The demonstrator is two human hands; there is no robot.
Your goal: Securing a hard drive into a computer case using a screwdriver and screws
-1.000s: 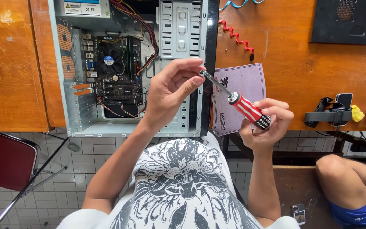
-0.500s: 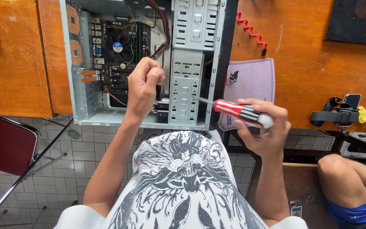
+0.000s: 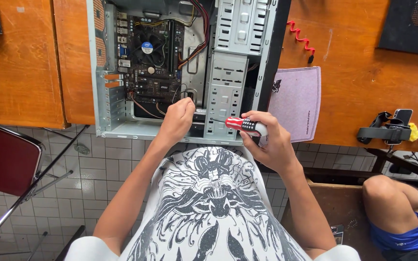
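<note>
An open computer case [image 3: 103, 72] lies on its side on the wooden table, its motherboard [image 3: 151, 63] and fan facing up. My left hand [image 3: 179, 117] reaches into the case near the bottom edge, fingers closed around something small among the black cables; what it holds is hidden. My right hand [image 3: 271, 140] grips a red-and-white-handled screwdriver [image 3: 245, 125], whose shaft points left toward the metal drive cage [image 3: 226, 92].
A purple mouse pad [image 3: 296, 101] lies right of the case, with a red coiled cable [image 3: 301, 36] behind it. A black clamp device [image 3: 388, 128] sits at the table's right edge. A red folding chair [image 3: 6, 159] stands at left. Another person's leg [image 3: 393, 203] is at right.
My left hand let go of the screwdriver tip and dropped into the case. My right hand lowered the screwdriver to a level position, pointing left at the drive cage.
</note>
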